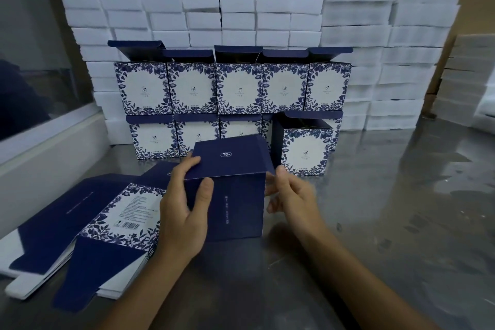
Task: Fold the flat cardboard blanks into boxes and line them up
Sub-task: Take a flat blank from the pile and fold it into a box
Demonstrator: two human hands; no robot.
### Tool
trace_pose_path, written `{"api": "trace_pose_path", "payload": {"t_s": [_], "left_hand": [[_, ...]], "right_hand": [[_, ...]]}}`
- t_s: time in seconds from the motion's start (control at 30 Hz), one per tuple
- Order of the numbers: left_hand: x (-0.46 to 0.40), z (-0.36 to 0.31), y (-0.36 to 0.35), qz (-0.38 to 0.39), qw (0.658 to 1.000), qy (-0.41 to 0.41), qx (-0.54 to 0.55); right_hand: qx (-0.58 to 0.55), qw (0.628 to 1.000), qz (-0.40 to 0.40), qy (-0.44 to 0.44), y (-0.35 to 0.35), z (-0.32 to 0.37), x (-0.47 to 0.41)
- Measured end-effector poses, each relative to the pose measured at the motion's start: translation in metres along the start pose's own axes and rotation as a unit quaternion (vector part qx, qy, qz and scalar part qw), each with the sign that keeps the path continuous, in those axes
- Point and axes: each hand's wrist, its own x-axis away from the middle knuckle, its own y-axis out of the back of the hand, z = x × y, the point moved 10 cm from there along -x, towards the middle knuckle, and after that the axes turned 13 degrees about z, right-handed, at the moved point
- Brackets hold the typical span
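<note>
Head view, step: a navy box point(237, 209) stands on the bench point(375, 222) in front of the person, its walls already squared up; the lid flap point(230, 162) is raised and tilted back over the open top. Judged from this, the folding of this box is nearly done and the work is at the top flaps.
Head view, left hand point(184, 211): curled round the box's upper left corner, thumb pressed on the near face, fingers reaching up to the lid flap's left edge. It holds the box steady.
Head view, right hand point(292, 198): at the box's upper right corner, fingers loosely bent, fingertips touching or just beside the lid flap's right edge. It is blurred, so whether it pinches the card or only touches it cannot be told.
Head view, blanks: a stack of flat blanks point(88, 233) lies on the bench just left of the left hand, printed side up.
Head view, line-up: finished boxes point(233, 88) stand in two tiers at the back, lids up, with one more box point(305, 144) set in front at the right, near the box in hand.
Head view, background: white foam blocks point(375, 61) piled behind.
Next move, judged: settle the top flaps, then carry the box beside the front one; it calls for a light grip so the thin walls do not buckle.
</note>
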Motion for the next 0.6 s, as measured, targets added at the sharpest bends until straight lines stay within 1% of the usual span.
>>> {"api": "trace_pose_path", "payload": {"t_s": [0.07, 0.17, 0.27, 0.33, 0.4, 0.5, 0.6], "left_hand": [[0.0, -0.001, 0.003, -0.017, 1.0, -0.007, -0.004], [0.001, -0.004, 0.008, -0.041, 0.999, -0.024, -0.023], [0.0, -0.002, 0.011, -0.046, 0.998, -0.009, -0.035], [-0.001, 0.001, 0.007, -0.029, 0.999, 0.008, -0.026], [-0.004, 0.002, 0.0, 0.0, 0.999, 0.016, -0.033], [-0.006, -0.001, -0.013, 0.053, 0.998, 0.008, -0.045], [-0.004, -0.002, -0.021, 0.083, 0.996, 0.007, -0.007]], "right_hand": [[-0.005, 1.0, -0.011, 0.006, 0.0, -0.001, 0.0], [0.024, 1.0, -0.014, 0.004, -0.002, 0.0, 0.001], [0.041, 0.999, -0.006, 0.018, -0.001, 0.007, 0.002], [0.031, 0.999, 0.016, 0.028, -0.004, 0.011, 0.003], [0.039, 0.999, 0.02, 0.032, -0.005, 0.013, 0.005], [0.092, 0.994, 0.018, 0.053, -0.008, 0.018, 0.008], [0.131, 0.988, 0.022, 0.073, -0.013, 0.022, 0.009]]}}
